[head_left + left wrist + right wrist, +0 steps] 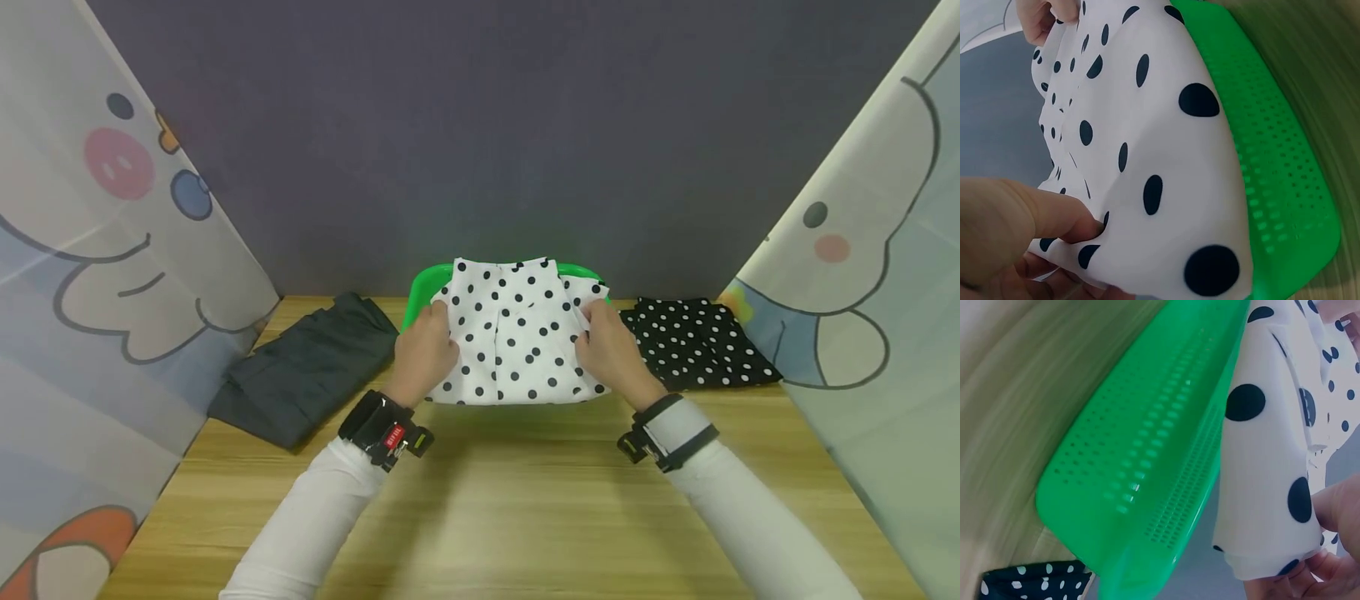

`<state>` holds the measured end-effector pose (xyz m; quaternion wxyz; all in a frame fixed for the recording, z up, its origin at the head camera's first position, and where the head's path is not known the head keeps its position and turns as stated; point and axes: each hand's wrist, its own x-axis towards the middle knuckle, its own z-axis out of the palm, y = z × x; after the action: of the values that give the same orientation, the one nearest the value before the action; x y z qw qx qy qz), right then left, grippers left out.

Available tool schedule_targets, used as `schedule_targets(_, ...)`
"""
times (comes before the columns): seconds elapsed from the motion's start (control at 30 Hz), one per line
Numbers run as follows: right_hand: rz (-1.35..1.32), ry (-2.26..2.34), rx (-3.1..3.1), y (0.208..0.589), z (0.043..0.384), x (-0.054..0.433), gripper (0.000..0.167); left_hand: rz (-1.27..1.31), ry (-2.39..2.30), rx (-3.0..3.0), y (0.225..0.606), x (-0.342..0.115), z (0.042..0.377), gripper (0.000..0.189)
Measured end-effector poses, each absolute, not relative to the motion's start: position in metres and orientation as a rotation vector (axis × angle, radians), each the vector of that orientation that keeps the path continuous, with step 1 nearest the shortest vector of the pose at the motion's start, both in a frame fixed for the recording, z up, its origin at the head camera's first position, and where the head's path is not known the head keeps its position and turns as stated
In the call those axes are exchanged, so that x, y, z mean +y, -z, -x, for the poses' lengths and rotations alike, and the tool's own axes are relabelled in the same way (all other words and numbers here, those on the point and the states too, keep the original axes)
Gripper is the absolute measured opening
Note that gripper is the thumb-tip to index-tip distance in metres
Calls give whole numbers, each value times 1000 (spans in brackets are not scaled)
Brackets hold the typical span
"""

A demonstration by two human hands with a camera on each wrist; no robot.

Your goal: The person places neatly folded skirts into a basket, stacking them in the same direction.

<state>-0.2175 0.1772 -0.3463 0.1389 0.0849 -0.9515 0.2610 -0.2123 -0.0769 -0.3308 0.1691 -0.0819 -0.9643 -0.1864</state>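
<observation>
A folded white cloth with black polka dots (517,342), seemingly a garment, is held up by both hands in the head view. My left hand (426,352) pinches its left side; in the left wrist view the thumb (1066,215) presses on top with fingers beneath. On the opposite side my right hand (615,352) grips the edge, thumb and fingers on either face of the fabric in the right wrist view. Behind and below the cloth stands a green perforated plastic basket (1129,456), mostly hidden by it in the head view.
Dark grey folded cloth (311,367) lies on the wooden table (510,500) left of the basket. A black cloth with white dots (697,343) lies to its right. A dark wall panel (510,142) rises behind, with cartoon-printed sheets (60,275) at both sides.
</observation>
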Motion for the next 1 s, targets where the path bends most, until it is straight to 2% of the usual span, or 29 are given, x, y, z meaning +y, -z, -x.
schedule_targets(0.33, -221, -747, -2798, 339, 255, 168, 32, 181, 487, -2839, 326, -78, 255, 31)
schedule_targets(0.77, -56, -761, -2913, 339, 291, 166, 30, 98, 399, -2895, 329, -64, 292, 37)
schedule_targets(1.0, -62, -703, -2964, 350, 305, 164, 35, 48, 357, -2933, 340, -57, 307, 40)
